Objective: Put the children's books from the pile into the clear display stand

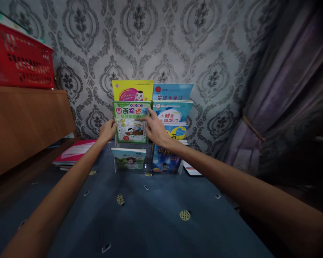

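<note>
Hide-and-seek picture book [131, 125] stands upright between my two hands, in the left column of a clear tiered rack [148, 167] set near the wallpapered wall [212, 89]. Its green-edged cover faces me, the printed title right way up along the top, so the head of the book points upward and its long axis runs up and down. Its spread of width lies level across my view.

My left hand [107, 131] is at the book's left edge, fingers bent, the tips by the border; I cannot tell whether they pinch it. My right hand [156, 129] is at the right edge, with one digit pointing up by the corner and another reaching across the front of the cover. Those two are parted, but I cannot tell whether the cover is gripped between them.

Just behind and above my book rises a yellow book [133, 87]; in front and lower stands a paperback with a pale blue-green cover [129, 159]. The right column holds an Andersen fairy-tale book [173, 91], a little-carp storybook [174, 109] below it, and a dark blue book [165, 163] at the bottom, all facing my way. The rack rests on a blue patterned tablecloth [150, 222].
</note>
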Motion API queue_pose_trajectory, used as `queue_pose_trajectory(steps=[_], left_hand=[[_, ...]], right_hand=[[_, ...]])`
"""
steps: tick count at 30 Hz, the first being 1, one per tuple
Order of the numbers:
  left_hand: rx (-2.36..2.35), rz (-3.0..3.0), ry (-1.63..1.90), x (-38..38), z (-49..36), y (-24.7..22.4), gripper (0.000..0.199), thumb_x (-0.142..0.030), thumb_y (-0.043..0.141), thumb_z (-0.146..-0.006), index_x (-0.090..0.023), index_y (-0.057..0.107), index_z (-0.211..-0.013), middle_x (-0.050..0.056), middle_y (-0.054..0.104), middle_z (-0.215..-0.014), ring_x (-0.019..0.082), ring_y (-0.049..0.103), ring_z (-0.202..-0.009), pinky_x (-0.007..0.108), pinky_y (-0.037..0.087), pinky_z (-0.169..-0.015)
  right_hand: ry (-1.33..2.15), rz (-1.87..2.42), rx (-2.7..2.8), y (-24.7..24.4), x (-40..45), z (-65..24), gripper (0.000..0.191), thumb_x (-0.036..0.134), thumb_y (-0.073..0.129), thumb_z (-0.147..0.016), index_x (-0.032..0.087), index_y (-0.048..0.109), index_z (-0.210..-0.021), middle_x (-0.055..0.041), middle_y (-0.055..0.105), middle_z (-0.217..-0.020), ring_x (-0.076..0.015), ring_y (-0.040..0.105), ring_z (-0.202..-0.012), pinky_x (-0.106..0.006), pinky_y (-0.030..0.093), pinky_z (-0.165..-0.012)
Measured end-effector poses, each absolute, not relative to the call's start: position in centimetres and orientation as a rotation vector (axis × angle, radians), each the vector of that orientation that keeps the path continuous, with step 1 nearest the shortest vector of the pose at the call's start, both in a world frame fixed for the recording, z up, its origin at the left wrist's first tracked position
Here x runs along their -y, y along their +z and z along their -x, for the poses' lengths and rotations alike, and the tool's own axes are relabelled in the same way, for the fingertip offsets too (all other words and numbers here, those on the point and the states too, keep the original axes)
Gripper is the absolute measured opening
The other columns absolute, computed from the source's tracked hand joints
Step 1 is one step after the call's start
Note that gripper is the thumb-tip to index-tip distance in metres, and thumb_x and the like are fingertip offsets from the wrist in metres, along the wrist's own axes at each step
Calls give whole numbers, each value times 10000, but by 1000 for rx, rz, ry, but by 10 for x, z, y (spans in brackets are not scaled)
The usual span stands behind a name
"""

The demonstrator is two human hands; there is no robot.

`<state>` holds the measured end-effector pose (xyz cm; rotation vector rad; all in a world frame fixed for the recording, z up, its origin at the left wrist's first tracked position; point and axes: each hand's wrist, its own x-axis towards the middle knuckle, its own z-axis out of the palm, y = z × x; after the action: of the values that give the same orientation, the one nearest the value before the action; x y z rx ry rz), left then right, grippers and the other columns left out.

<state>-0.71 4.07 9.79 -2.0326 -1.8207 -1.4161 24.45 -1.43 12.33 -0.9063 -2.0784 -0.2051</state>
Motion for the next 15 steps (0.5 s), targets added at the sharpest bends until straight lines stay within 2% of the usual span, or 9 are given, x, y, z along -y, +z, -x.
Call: queue_pose_trajectory(steps=[6, 9, 12, 15], left_hand=[[1811, 2035, -1423, -40, 8, 95, 196, -301, 484, -873, -196, 649, -863, 74, 691, -825, 249, 605, -812, 355, 474, -771], [1803, 2043, -1426, -38, 8, 94, 191, -307, 489, -871, -194, 642, -858, 72, 682, -811, 243, 605, -802, 347, 471, -765], [1791, 2053, -1433, -36, 8, 93, 187, -316, 490, -870, -197, 634, -853, 63, 675, -798, 235, 601, -793, 336, 467, -754], [1779, 2064, -1438, -34, 7, 92, 186, -328, 492, -870, -202, 624, -836, 51, 664, -775, 227, 589, -782, 326, 464, -740]], right_hand=[[-205, 894, 2086, 119, 16, -245, 392, 56, 468, -847, 169, 661, -1169, -133, 352, -1617, -339, 420, -1458, -595, 433, -1155], [-209, 874, 2107, 117, 17, -246, 370, 48, 458, -848, 148, 669, -1136, -159, 359, -1610, -326, 429, -1456, -570, 424, -1171], [-195, 848, 2108, 115, 18, -248, 356, 42, 462, -847, 153, 679, -1107, -151, 355, -1619, -325, 425, -1462, -582, 410, -1180], [-169, 846, 2104, 115, 18, -249, 356, 49, 464, -853, 172, 684, -1103, -124, 345, -1631, -324, 485, -1416, -598, 428, -1160]])
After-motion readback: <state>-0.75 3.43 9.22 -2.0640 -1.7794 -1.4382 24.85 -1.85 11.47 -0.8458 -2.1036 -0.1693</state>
